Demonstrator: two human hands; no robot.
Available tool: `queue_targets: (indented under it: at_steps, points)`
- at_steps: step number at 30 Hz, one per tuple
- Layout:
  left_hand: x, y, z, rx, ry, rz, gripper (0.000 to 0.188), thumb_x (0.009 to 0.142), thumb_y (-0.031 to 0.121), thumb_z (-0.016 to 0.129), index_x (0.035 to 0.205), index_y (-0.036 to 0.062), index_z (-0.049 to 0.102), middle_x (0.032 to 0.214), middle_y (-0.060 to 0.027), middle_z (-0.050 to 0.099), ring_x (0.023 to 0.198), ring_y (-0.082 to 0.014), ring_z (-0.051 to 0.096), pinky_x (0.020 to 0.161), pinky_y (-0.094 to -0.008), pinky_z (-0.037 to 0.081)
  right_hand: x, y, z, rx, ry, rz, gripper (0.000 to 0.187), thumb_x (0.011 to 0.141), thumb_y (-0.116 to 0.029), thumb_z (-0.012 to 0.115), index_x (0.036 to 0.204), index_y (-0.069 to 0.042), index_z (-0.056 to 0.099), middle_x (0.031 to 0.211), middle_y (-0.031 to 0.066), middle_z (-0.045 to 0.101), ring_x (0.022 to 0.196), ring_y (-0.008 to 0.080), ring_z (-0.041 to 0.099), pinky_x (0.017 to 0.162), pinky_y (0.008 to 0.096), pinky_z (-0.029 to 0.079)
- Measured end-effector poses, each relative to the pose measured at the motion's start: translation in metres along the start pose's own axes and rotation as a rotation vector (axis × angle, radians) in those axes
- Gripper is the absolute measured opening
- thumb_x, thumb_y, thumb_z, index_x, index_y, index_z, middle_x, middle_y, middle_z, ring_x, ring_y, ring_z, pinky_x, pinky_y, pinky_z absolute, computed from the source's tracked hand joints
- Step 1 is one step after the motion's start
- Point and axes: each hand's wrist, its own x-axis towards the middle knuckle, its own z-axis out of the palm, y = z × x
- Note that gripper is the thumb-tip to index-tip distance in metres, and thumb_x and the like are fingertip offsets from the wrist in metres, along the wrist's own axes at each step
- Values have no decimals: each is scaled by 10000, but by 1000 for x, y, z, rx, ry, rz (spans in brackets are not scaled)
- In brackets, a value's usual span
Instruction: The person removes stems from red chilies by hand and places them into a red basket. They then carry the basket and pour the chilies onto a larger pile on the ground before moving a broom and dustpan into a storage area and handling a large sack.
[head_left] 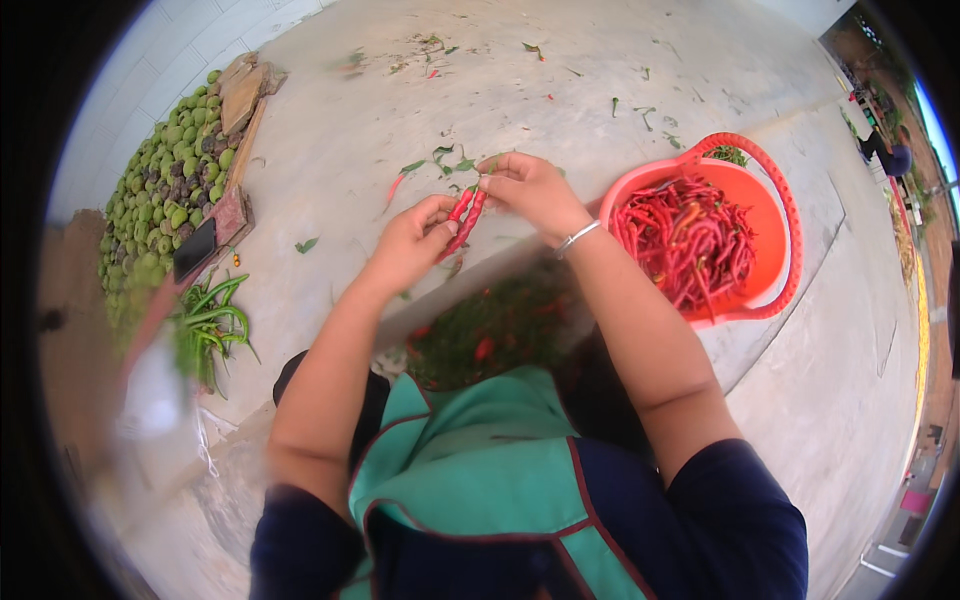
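Between my two hands are a few long red chili peppers [466, 215], their green stem ends pointing away from me. The fingers and thumb of my left hand [408, 245] are closed round the peppers' bodies. At the stem end, my right hand [535, 195] pinches the green stems between thumb and fingertips; a silver bangle circles its wrist. Below my hands, close to my lap, lies a dark green leafy heap [490, 335] with red bits in it, partly blurred. To the right stands a red plastic basket [783, 245] with red chili peppers [685, 240] piled inside.
Green chili peppers [213, 320] lie on the floor at left, near a phone-like dark slab [195, 250]. Behind them is a big pile of round green fruits [165, 190] edged by boards [243, 100]. Leaves and stems litter the concrete floor [480, 80]. A person [890, 152] is far right.
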Motion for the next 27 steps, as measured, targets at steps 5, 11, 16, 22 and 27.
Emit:
queue_targets:
  at_steps: [5, 11, 16, 22, 27]
  points:
    - [-28, -4, 13, -8, 14, 27, 210, 927, 107, 448, 1106, 33, 526, 921, -35, 607, 800, -90, 561, 714, -242, 457, -13, 17, 8, 25, -146, -26, 133, 833, -145, 617, 804, -16, 634, 747, 2, 599, 656, 63, 526, 600, 209, 434]
    - [-64, -12, 35, -235, -4, -207, 179, 940, 175, 425, 941, 32, 531, 774, -42, 562, 618, -113, 522, 577, -239, 432, -47, 18, 38, -807, 32, -608, 72, 756, -119, 634, 733, -53, 617, 706, 75, 595, 643, 212, 593, 574, 312, 472]
    - [-58, -14, 57, -394, 61, -346, 195, 932, 190, 443, 941, 18, 533, 717, -49, 544, 545, -119, 488, 490, -247, 402, -64, 26, 13, -1265, 251, -785, 51, 749, -95, 558, 733, -49, 544, 726, 108, 548, 659, 300, 582, 575, 361, 490]
    - [14, 3, 118, -509, -16, -390, 211, 932, 195, 454, 1024, 22, 533, 843, -85, 595, 737, -187, 599, 683, -306, 505, -150, -16, -34, -1296, 155, -502, 71, 734, -98, 557, 758, -33, 570, 783, 142, 577, 707, 318, 599, 628, 416, 495]
    - [60, 88, 201, -319, -102, -150, 399, 920, 249, 495, 1222, -9, 467, 1211, -136, 526, 1108, -197, 511, 963, -344, 381, -208, 2, -78, -1279, 310, -310, 73, 731, -82, 555, 772, -28, 582, 783, 151, 577, 699, 331, 594, 631, 424, 487]
